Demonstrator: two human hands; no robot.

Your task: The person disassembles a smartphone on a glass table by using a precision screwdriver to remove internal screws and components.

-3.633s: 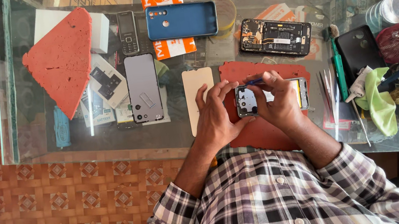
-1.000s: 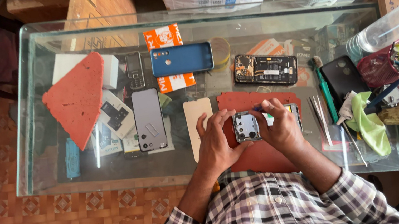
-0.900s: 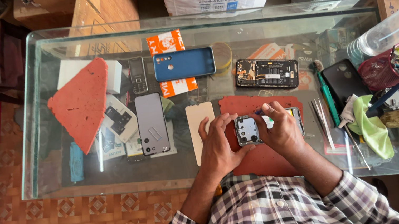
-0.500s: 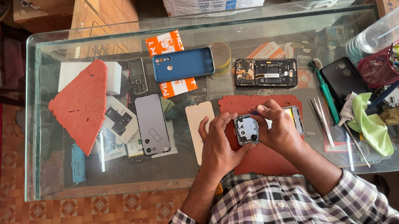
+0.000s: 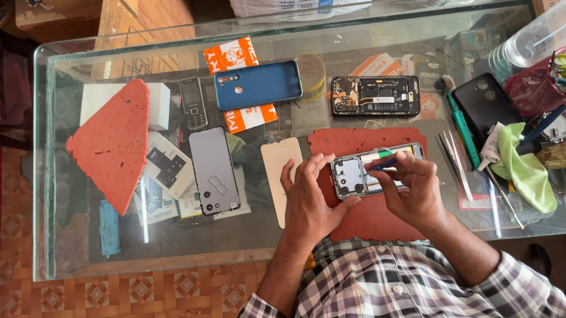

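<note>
- left hand (image 5: 313, 203) clamps the opened phone (image 5: 368, 172) flat on the red mat (image 5: 376, 220) so it can't slide
- right hand (image 5: 409, 188) pinches a blue tool (image 5: 383, 163) over the phone's insides

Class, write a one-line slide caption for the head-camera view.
Left hand steadies an opened phone on a red mat while the right hand works a thin tool inside it.

Phone repair shop: dismantled phones (image 5: 374, 96), tools (image 5: 564, 77).
</note>
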